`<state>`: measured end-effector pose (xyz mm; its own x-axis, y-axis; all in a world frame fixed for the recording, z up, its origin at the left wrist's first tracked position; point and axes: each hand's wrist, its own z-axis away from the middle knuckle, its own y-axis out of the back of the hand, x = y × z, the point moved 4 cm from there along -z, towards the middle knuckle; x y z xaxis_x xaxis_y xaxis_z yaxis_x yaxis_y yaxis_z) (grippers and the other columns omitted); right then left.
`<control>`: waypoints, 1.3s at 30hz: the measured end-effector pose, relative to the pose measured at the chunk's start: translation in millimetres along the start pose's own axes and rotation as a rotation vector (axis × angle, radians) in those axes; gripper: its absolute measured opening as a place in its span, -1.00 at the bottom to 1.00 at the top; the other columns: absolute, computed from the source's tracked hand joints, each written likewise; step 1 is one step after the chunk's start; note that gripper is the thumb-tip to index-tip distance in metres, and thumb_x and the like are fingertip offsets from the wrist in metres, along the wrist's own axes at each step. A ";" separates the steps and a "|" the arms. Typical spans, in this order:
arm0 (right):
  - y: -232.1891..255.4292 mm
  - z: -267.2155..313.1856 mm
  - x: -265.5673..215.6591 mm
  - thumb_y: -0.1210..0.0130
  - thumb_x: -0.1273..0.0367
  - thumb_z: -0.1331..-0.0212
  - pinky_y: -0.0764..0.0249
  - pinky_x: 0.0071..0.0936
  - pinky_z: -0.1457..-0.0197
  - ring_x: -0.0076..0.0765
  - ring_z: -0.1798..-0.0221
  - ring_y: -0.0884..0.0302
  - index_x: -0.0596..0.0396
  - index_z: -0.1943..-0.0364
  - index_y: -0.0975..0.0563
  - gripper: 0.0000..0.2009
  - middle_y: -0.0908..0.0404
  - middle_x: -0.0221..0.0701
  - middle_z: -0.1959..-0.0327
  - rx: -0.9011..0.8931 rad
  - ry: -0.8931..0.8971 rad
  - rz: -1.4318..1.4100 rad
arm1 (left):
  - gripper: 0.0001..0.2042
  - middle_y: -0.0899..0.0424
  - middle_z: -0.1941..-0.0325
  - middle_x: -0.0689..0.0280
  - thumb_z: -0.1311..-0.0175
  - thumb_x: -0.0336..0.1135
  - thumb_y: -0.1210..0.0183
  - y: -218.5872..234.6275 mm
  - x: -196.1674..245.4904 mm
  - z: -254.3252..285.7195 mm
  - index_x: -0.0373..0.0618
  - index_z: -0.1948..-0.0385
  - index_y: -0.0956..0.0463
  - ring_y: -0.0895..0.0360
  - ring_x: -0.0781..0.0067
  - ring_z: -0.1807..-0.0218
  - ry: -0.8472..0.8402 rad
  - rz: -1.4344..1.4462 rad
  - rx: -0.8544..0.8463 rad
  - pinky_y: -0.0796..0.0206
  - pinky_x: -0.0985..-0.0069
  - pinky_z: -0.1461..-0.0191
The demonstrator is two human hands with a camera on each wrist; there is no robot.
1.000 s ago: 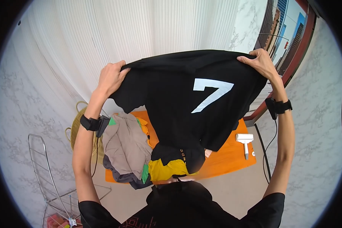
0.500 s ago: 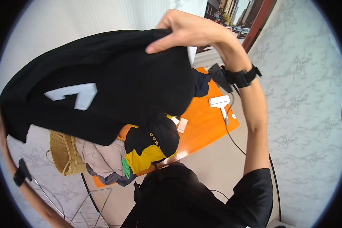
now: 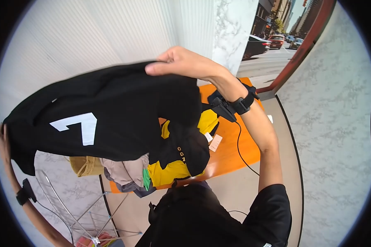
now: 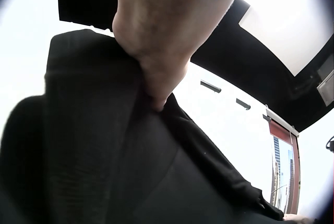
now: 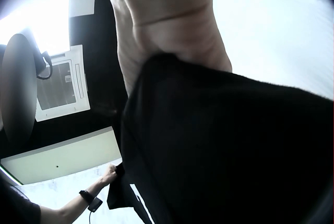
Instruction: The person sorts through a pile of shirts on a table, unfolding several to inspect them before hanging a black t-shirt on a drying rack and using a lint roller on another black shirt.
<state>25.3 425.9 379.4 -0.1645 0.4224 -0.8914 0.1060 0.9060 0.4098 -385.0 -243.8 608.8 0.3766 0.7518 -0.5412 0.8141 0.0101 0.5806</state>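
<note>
Swung toward nine o'clock since a second ago, the soft, light black cotton T-shirt with a white 7 (image 3: 111, 111) hangs limp, left hand (image 3: 3, 140) and right hand (image 3: 177, 61) each pinching a top edge, its best hold.

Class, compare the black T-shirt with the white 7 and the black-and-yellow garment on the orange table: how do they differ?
The black T-shirt with the white 7 is held aloft and spread between the left hand and right hand; the black-and-yellow garment lies crumpled on the orange table. The T-shirt bears a number; the garment, small lettering. Both are partly black.
</note>
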 end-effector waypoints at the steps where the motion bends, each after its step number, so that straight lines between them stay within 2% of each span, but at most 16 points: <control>1: 1.2 5.2 1.3 -0.30 0.04 -0.14 -0.08 -0.57 0.53 -0.75 0.57 -0.12 0.12 0.57 -0.58 -0.59 -0.26 -0.69 0.69 -0.011 0.016 -0.002 | -0.58 -0.50 -0.21 -0.08 -0.47 -0.19 0.06 -0.7 8.3 4.3 -0.37 -0.17 -0.40 -0.43 0.08 -0.28 0.058 0.062 -0.013 -0.18 0.35 -0.38; 3: -1.9 8.5 10.4 -0.38 0.08 -0.05 -0.14 -0.57 0.51 -0.72 0.58 -0.18 0.14 0.56 -0.62 -0.62 -0.30 -0.68 0.70 -0.193 -0.062 0.123 | -0.59 -0.59 -0.10 -0.08 -0.44 -0.19 -0.01 17.1 49.1 7.9 -0.41 -0.09 -0.47 -0.50 0.09 -0.21 0.273 0.360 -0.046 -0.22 0.36 -0.32; 4: 2.0 9.5 12.5 -0.38 0.07 -0.03 -0.08 -0.58 0.55 -0.73 0.60 -0.18 0.14 0.59 -0.61 -0.60 -0.32 -0.65 0.72 -0.286 -0.074 0.206 | -0.62 -0.66 0.09 -0.06 -0.44 -0.21 0.00 33.8 75.9 6.3 -0.46 0.03 -0.49 -0.59 0.23 0.02 0.205 0.376 -0.048 -0.31 0.40 -0.16; 5: 7.9 9.7 16.3 -0.38 0.06 -0.01 -0.02 -0.59 0.59 -0.73 0.63 -0.18 0.15 0.63 -0.60 -0.58 -0.34 -0.61 0.74 -0.382 -0.091 0.289 | -0.67 -0.54 0.45 0.12 -0.44 -0.23 0.01 54.3 113.0 3.0 -0.44 0.32 -0.44 -0.43 0.45 0.35 0.162 0.404 0.012 -0.31 0.42 0.16; 8: 19.0 23.5 18.7 -0.33 0.18 -0.10 0.03 -0.62 0.63 -0.76 0.65 -0.13 0.15 0.60 -0.61 -0.67 -0.44 -0.60 0.71 -0.411 -0.013 0.015 | -0.67 -0.21 0.57 0.28 -0.43 -0.25 0.01 61.0 103.9 19.7 -0.31 0.50 -0.26 -0.15 0.57 0.44 0.246 0.352 -0.142 -0.14 0.43 0.36; 13: 48.3 32.2 13.6 -0.21 0.30 -0.23 0.13 -0.68 0.65 -0.80 0.68 -0.01 0.15 0.54 -0.63 -0.75 -0.59 -0.57 0.56 -0.126 -0.004 -0.267 | -0.66 -0.06 0.55 0.31 -0.39 -0.25 -0.02 65.7 101.3 47.0 -0.25 0.51 -0.13 -0.03 0.57 0.46 0.311 0.503 -0.270 -0.01 0.43 0.41; 14: 41.5 29.6 19.1 -0.27 0.36 -0.16 -0.08 -0.73 0.59 -0.79 0.60 -0.20 0.16 0.50 -0.63 -0.82 -0.48 -0.56 0.56 -0.091 -0.092 -0.237 | -0.66 -0.06 0.55 0.31 -0.39 -0.25 -0.02 74.0 113.3 47.8 -0.25 0.51 -0.13 -0.03 0.57 0.46 0.323 0.493 -0.273 -0.01 0.43 0.41; 18: -44.2 16.8 55.0 -0.30 0.36 -0.12 -0.39 -0.67 0.30 -0.68 0.39 -0.47 0.15 0.30 -0.64 -0.84 -0.61 -0.51 0.43 -0.225 -0.060 -0.157 | -0.69 -0.02 0.53 0.27 -0.35 -0.33 -0.07 112.1 183.0 33.3 -0.26 0.49 -0.13 0.00 0.54 0.45 0.207 0.387 -0.162 0.00 0.45 0.41; 22: -159.2 13.6 102.2 -0.38 0.22 -0.03 -0.52 -0.52 0.11 -0.40 0.21 -0.61 0.19 0.04 -0.57 -0.55 -0.67 -0.33 0.26 -0.312 -0.036 -0.240 | -0.79 -0.19 0.51 0.20 -0.36 -0.38 -0.08 154.4 204.3 31.5 -0.35 0.38 -0.30 -0.16 0.52 0.40 0.189 0.274 -0.047 -0.14 0.50 0.30; 25: -227.0 9.7 123.2 -0.42 0.18 0.02 -0.54 -0.47 0.04 -0.31 -0.03 -0.56 0.15 -0.20 -0.42 -0.32 -0.55 -0.19 -0.06 -0.255 -0.028 -0.256 | -0.71 -0.65 0.19 0.04 -0.41 -0.31 -0.09 174.6 160.4 57.8 -0.37 0.01 -0.50 -0.55 0.53 0.13 0.142 0.125 0.085 -0.34 0.57 -0.03; 27: -254.4 2.6 115.0 -0.41 0.18 0.00 -0.51 -0.37 -0.06 -0.17 -0.16 -0.50 0.14 -0.30 -0.31 -0.23 -0.44 -0.12 -0.20 -0.241 -0.013 -0.293 | -0.62 -0.60 -0.16 0.13 -0.43 -0.27 -0.08 195.2 143.7 70.2 -0.30 -0.18 -0.43 -0.53 0.48 -0.15 0.313 0.126 0.085 -0.30 0.55 -0.22; 29: -262.9 -6.2 94.7 -0.41 0.19 0.00 -0.42 -0.29 -0.21 -0.08 -0.25 -0.44 0.14 -0.37 -0.21 -0.15 -0.34 -0.09 -0.29 -0.040 0.065 -0.249 | -0.61 -0.54 -0.22 0.09 -0.46 -0.27 -0.04 224.1 143.0 79.1 -0.33 -0.20 -0.40 -0.50 0.44 -0.20 0.308 -0.043 0.049 -0.30 0.52 -0.25; 33: -270.8 -31.6 65.0 -0.43 0.21 0.07 -0.24 -0.20 -0.40 0.03 -0.41 -0.23 0.07 -0.45 -0.02 0.00 -0.03 -0.03 -0.47 0.094 0.257 -0.262 | -0.74 -0.27 0.46 0.26 -0.37 -0.28 -0.12 282.6 186.8 68.0 -0.22 0.42 -0.28 -0.13 0.39 0.40 0.128 -0.042 0.343 0.02 0.43 0.29; 36: -260.0 -35.3 24.3 -0.44 0.22 0.08 -0.11 -0.23 -0.47 -0.12 -0.44 -0.21 0.11 -0.43 -0.11 -0.03 -0.23 -0.12 -0.40 -0.087 0.301 -0.275 | -0.58 -0.13 0.81 0.35 -0.33 -0.28 -0.17 311.3 244.9 48.2 -0.17 0.72 -0.22 0.06 0.37 0.69 0.041 -0.045 0.490 0.19 0.38 0.57; 37: -259.9 -34.7 18.7 -0.44 0.22 0.08 -0.11 -0.23 -0.47 -0.12 -0.44 -0.21 0.11 -0.43 -0.11 -0.03 -0.23 -0.12 -0.40 -0.095 0.305 -0.274 | -0.58 -0.10 0.81 0.35 -0.33 -0.30 -0.15 313.5 250.7 36.3 -0.16 0.73 -0.21 0.08 0.42 0.68 0.624 0.053 0.500 0.22 0.36 0.56; 39: -274.0 -24.9 10.8 -0.44 0.23 0.10 -0.09 -0.26 -0.49 -0.16 -0.41 -0.26 0.12 -0.41 -0.17 -0.07 -0.36 -0.14 -0.32 -0.392 0.302 -0.396 | -0.69 -0.31 0.73 0.35 -0.27 -0.34 -0.19 286.6 202.0 80.6 -0.22 0.66 -0.35 -0.13 0.53 0.63 0.182 0.169 0.476 0.01 0.45 0.52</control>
<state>-29.9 182.8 262.4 -0.3935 -0.0094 -0.9193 -0.3775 0.9134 0.1522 -39.9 -142.2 616.9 0.4719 0.8194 -0.3254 0.8749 -0.3897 0.2875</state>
